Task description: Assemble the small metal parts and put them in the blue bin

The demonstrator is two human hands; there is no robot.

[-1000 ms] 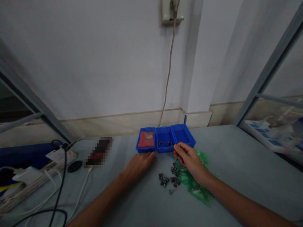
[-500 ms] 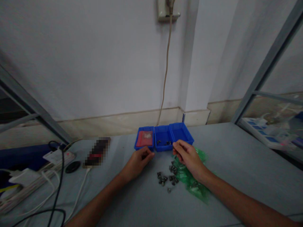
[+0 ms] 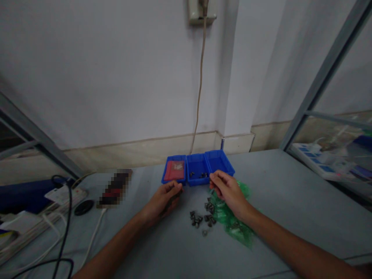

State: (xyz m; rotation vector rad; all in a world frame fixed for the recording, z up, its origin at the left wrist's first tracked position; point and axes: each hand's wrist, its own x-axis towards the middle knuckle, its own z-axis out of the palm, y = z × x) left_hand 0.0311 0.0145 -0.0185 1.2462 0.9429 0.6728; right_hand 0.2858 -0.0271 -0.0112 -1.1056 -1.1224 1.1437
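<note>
My left hand (image 3: 166,197) is just in front of the left blue bin (image 3: 164,175), its fingers curled together; whatever they hold is hidden. That bin contains a red packet (image 3: 175,170) with a small clear bag on it. My right hand (image 3: 226,190) hovers at the front of the right blue bin (image 3: 229,166), thumb and fingers pinched, and I cannot make out what is between them. A few small screws lie in the middle blue bin (image 3: 197,164). Below the hands are several dark screws (image 3: 196,219) in loose clusters, beside a green plastic bag (image 3: 236,228) under my right wrist.
A pixelated phone-like object (image 3: 114,188) with a white cable lies at left, near a black round disc (image 3: 84,207). Farther left are a power strip (image 3: 29,242) and tangled cables. Metal frame legs stand at both sides; a white wall (image 3: 130,77) rises behind.
The whole view has shifted slightly. My left hand has drawn a little away from the bins, to the left. My right hand stays pinched near the right bin.
</note>
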